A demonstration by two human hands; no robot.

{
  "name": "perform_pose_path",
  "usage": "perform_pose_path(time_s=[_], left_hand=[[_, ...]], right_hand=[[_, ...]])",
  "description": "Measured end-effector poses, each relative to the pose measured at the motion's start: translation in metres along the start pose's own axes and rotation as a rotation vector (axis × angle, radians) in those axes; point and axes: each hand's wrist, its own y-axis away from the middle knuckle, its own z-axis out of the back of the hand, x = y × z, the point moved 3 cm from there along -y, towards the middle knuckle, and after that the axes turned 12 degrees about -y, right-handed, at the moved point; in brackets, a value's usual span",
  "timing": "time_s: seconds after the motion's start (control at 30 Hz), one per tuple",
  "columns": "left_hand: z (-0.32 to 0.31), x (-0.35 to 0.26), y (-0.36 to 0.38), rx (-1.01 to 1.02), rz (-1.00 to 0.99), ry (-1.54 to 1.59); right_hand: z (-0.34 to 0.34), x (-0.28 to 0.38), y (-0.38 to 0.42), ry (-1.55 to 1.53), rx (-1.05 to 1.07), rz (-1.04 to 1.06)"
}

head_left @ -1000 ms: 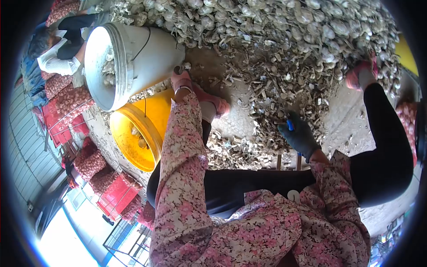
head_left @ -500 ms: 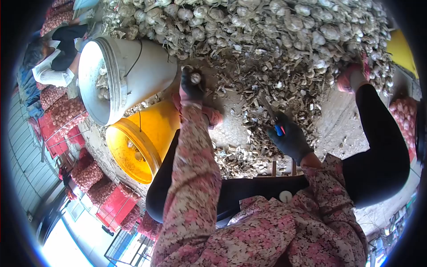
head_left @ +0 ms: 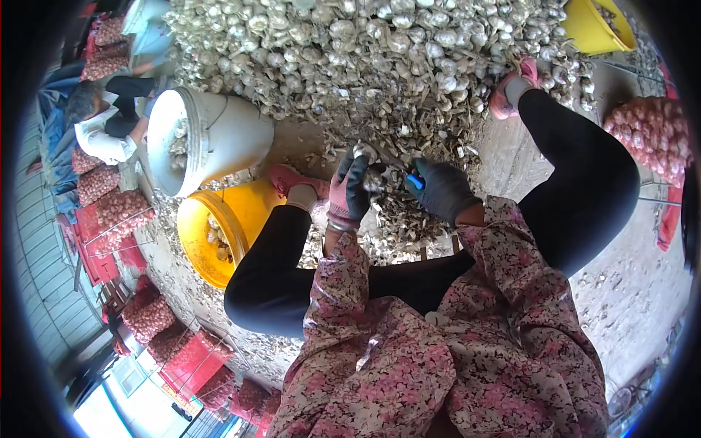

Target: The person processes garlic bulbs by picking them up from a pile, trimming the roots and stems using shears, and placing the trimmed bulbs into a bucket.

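My left hand, in a pink and dark glove, is closed on a garlic bulb in front of my body. Just to its right, my right hand, in a dark glove, grips the blue handle of a knife. The knife's blade points up and left toward the bulb. Another bulb shows just below the first, close to the left fingertips; whether it is held I cannot tell. Trimmed stalks and husks lie on the ground beneath the hands.
A large garlic pile spreads ahead. A white bucket and a yellow bucket lie tipped at left, both with bulbs inside. Another yellow bucket is at upper right. A person sits at far left; filled net bags are at right.
My left hand has come from beside the white bucket toward my right hand, bringing the bulb to the knife. My right hand has moved slightly up and left. The whole view has shifted.
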Motion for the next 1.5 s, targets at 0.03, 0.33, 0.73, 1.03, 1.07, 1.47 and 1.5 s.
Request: perform_pose_path(time_s=[0.03, 0.33, 0.73, 1.03, 1.07, 1.47, 1.5], left_hand=[[-0.001, 0.019, 0.011, 0.008, 0.413, 0.430], [0.301, 0.142, 0.109, -0.481, 0.953, 0.005], [0.033, 0.121, -0.163, -0.071, 0.874, 0.827], [-0.184, 0.146, -0.314, 0.526, 0.893, -0.495], [-0.187, 0.145, -0.308, 0.542, 0.887, -0.497], [-0.138, 0.075, -0.132, -0.062, 1.331, 1.416], [-0.126, 0.050, -0.124, -0.034, 1.321, 1.438]], right_hand=[[-0.002, -0.004, 0.003, 0.000, -0.016, 0.023], [-0.006, -0.016, 0.011, -1.282, 0.075, -0.266], [-0.004, -0.027, -0.010, -1.419, -0.222, -0.345], [0.007, -0.054, -0.032, -1.284, -0.329, -0.350], [0.009, -0.060, -0.033, -1.291, -0.334, -0.363], [0.034, -0.064, -0.016, -0.315, -0.413, -0.072], [0.033, -0.064, -0.015, -0.230, -0.414, -0.024]])
